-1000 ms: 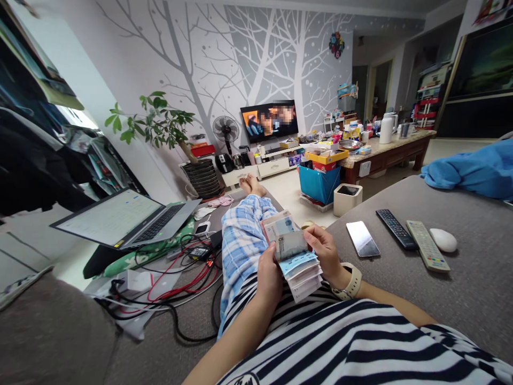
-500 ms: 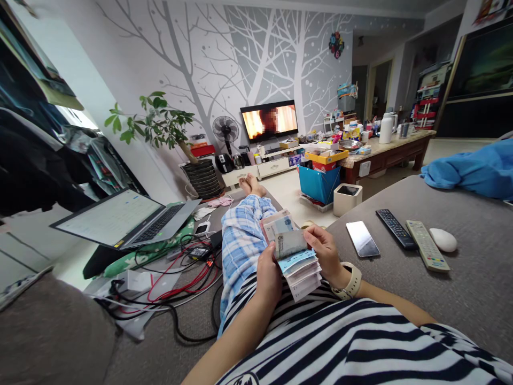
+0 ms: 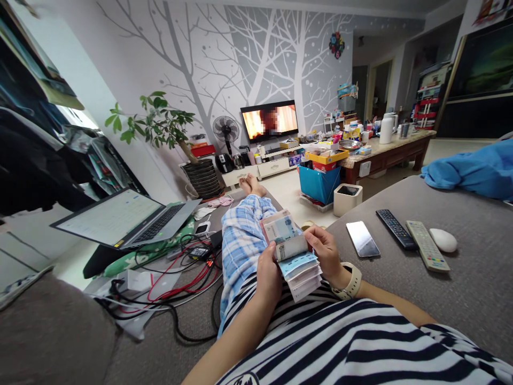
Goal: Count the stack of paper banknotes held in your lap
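A thick stack of banknotes rests over my lap, above the striped shirt and plaid trousers. My left hand grips the stack's left side, fingers closed round it. My right hand, with a pale watch on the wrist, pinches the top note and curls it up and back from the stack. More notes fan out behind the folded one.
On the grey couch to my right lie a phone, two remotes and a white mouse. To the left sit an open laptop and tangled cables. A blue blanket is at far right.
The top note in my right fingers has curled further back over the stack. Both hands stay in the same place. The picture on the television changed.
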Demonstrator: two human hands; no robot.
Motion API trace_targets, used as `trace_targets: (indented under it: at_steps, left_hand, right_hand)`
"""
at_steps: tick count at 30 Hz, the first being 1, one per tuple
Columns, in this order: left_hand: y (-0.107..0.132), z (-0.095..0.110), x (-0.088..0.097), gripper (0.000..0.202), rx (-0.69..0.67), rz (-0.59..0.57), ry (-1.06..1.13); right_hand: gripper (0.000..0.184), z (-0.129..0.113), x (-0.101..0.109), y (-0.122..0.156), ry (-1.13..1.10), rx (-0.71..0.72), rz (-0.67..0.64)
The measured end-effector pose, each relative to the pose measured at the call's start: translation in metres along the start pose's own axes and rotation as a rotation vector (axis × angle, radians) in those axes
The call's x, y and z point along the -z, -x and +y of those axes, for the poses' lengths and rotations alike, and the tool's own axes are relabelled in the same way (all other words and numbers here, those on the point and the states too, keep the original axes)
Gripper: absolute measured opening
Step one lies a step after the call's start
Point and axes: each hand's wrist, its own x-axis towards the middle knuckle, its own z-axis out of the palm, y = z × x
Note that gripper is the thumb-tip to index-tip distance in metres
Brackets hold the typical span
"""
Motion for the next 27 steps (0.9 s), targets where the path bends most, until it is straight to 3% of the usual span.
trace_targets:
  at_steps: [6, 11, 18, 27]
  left_hand:
    - [-0.004, -0.007, -0.002, 0.031, 0.039, 0.004, 0.060]
    - [-0.006, -0.009, 0.003, 0.029, -0.028, 0.001, -0.071]
    - [-0.006, -0.015, 0.003, 0.027, 0.049, -0.054, 0.055]
    - [-0.006, -0.018, 0.003, 0.023, 0.048, -0.047, 0.051]
  right_hand:
    - [0.037, -0.001, -0.001, 0.001, -0.057, -0.004, -0.046]
    - [0.034, 0.002, 0.000, 0.000, -0.030, 0.008, -0.042]
    - [0.034, 0.010, -0.001, -0.005, -0.029, -0.067, 0.070]
    - [0.042, 0.010, 0.001, -0.005, 0.018, -0.062, 0.031]
